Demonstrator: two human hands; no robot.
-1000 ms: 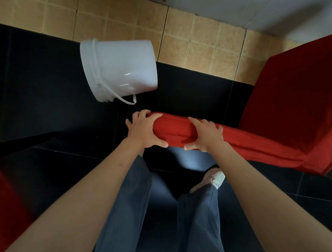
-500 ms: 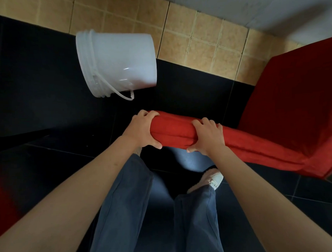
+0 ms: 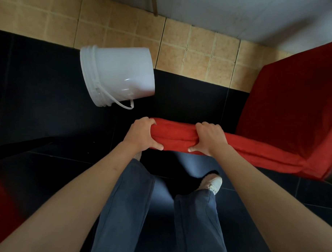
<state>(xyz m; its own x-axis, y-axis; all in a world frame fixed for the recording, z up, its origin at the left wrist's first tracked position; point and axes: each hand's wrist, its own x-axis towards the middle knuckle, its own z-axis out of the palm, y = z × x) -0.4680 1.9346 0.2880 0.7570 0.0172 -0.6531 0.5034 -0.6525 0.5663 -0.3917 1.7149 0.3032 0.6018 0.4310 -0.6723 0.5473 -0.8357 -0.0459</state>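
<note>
In the head view, both bare hands grip a red towel (image 3: 177,134) bunched into a thick roll. The left hand (image 3: 144,135) wraps the roll's free end, with the fingers curled over the top and the thumb pressed beneath. The right hand (image 3: 210,137) clasps the same roll near it in the same way, and a short stretch of cloth shows between the two. The towel is held in the air in front of the person's legs, above the dark tiled floor (image 3: 38,111). To the right it runs on as a tight band and spreads into a broad sheet at the picture's edge. Up and to the left, well apart from the hands, a white plastic bucket (image 3: 120,74) has its rim facing left and its thin handle (image 3: 123,105) loose at its lower side. Below are blue trousers (image 3: 126,212) and one white shoe (image 3: 215,184).
</note>
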